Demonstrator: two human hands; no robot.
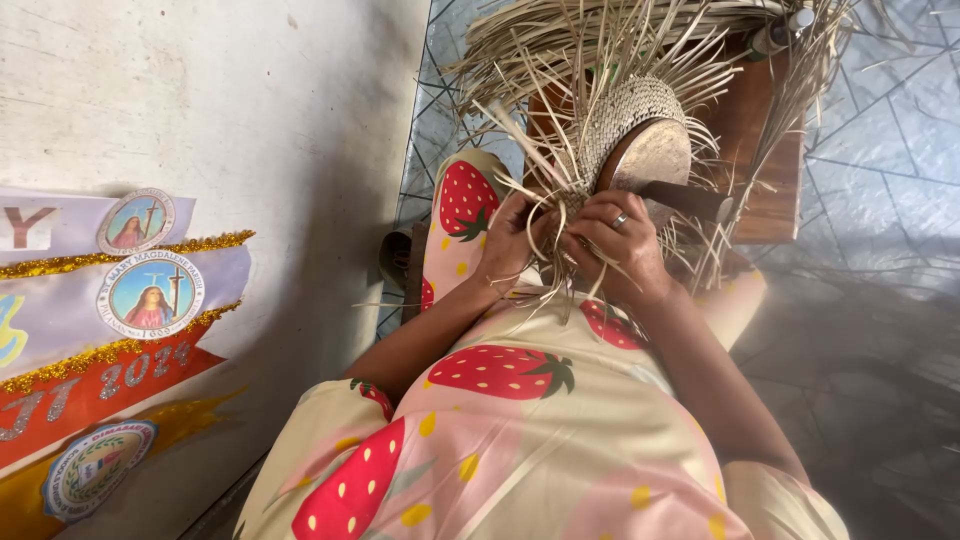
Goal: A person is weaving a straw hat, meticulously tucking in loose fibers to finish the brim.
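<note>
Braced over a round wooden form [655, 155] on the lap, half-woven pale straw piece [625, 110], left hand [510, 240] and right hand [620, 245] both pinching loose straw strands [560, 200] taut at its edge.

Both bare forearms extend forward from short sleeves, converging at the wrists. Left hand [507, 243]: fingers curled inward, closed in a grip. Right hand [617, 240]: fingers bent and closed likewise, knuckles up. Hands sit close together, nearly touching.
</note>
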